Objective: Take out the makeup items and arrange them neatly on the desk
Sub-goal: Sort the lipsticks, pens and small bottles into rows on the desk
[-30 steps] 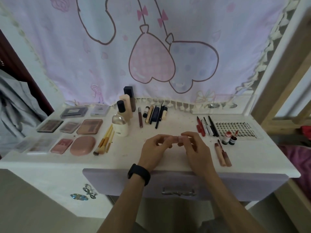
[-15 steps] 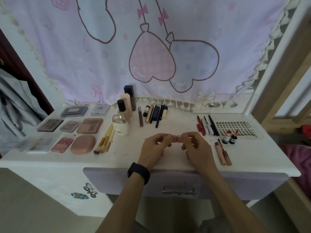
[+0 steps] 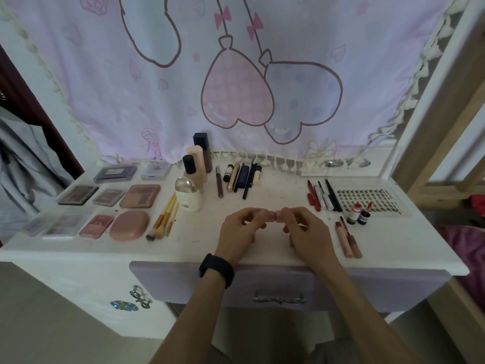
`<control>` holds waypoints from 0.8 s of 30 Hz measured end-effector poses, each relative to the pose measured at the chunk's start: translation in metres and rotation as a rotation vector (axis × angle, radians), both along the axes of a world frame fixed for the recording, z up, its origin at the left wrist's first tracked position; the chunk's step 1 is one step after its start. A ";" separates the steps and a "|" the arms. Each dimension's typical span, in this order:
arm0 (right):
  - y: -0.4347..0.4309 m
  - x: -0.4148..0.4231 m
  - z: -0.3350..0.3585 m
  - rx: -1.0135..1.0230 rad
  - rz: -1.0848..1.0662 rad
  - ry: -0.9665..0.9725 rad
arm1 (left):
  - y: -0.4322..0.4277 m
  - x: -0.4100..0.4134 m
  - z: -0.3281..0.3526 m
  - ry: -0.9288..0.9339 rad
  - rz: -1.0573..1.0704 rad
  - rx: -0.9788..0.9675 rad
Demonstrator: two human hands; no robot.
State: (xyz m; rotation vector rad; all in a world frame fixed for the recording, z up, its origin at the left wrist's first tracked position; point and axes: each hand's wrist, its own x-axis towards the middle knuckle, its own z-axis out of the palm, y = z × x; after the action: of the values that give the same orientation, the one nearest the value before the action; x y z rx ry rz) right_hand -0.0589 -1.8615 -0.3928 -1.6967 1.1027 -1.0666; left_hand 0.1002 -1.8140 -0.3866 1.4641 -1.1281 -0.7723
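Observation:
A small pink lip tube (image 3: 273, 215) is held level above the middle of the white desk (image 3: 393, 248). My left hand (image 3: 240, 232) pinches its left end and my right hand (image 3: 305, 232) pinches its right end; fingers hide most of it. Makeup lies in groups on the desk: palettes (image 3: 140, 196) and a pink compact (image 3: 129, 225) at the left, brushes (image 3: 164, 219), bottles (image 3: 188, 194), pencils (image 3: 240, 179) at the back, pens (image 3: 324, 195), two lip glosses (image 3: 347, 239) at the right.
A clear lash tray (image 3: 370, 202) and two small vials (image 3: 358, 215) sit at the right rear. A pink-printed curtain (image 3: 236, 88) hangs behind the desk. The drawer (image 3: 279, 287) below my wrists is closed. A wooden frame (image 3: 446, 114) stands to the right.
Both hands stay together on the pink tube over the desk's middle; the fingers have shifted only slightly. Nothing else on the desk moved.

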 end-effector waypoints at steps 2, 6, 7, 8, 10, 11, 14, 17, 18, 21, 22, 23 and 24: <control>0.000 -0.002 -0.002 -0.004 0.034 -0.040 | -0.001 0.000 -0.001 -0.008 -0.002 0.000; 0.002 -0.005 0.000 0.007 0.084 -0.101 | -0.001 0.001 -0.002 -0.003 0.010 0.002; 0.002 -0.004 0.002 0.016 0.073 -0.097 | -0.001 0.001 -0.002 0.007 0.008 -0.002; 0.002 -0.003 0.003 0.028 0.058 -0.090 | -0.001 0.001 -0.002 0.016 0.004 -0.004; 0.001 -0.001 0.004 0.051 0.036 -0.082 | -0.002 0.000 -0.002 0.015 0.001 -0.008; 0.000 -0.001 0.003 0.050 0.030 -0.069 | -0.002 0.000 -0.002 0.009 0.002 -0.008; -0.002 -0.003 0.000 0.021 0.059 -0.058 | -0.002 0.000 -0.003 -0.008 0.004 0.000; -0.002 -0.007 -0.002 0.014 0.128 -0.132 | -0.002 0.000 -0.002 -0.015 0.006 -0.002; -0.002 -0.007 -0.001 0.021 0.132 -0.140 | -0.002 0.000 -0.002 -0.017 0.011 0.000; -0.003 -0.004 0.000 0.082 0.077 -0.129 | -0.002 0.000 -0.002 -0.023 0.017 0.014; -0.003 -0.003 0.001 0.087 0.054 -0.105 | -0.002 0.000 -0.002 -0.024 0.015 0.017; -0.004 -0.002 0.000 0.077 0.036 -0.077 | -0.002 0.000 -0.002 -0.020 0.013 0.018; -0.004 -0.001 0.000 0.061 0.027 -0.055 | -0.002 0.000 -0.001 -0.016 0.011 0.017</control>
State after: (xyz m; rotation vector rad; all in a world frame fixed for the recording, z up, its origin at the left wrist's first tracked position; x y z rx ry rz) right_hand -0.0601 -1.8654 -0.3930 -1.6207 1.0635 -1.0463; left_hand 0.0999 -1.8158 -0.3879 1.4922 -1.1265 -0.7659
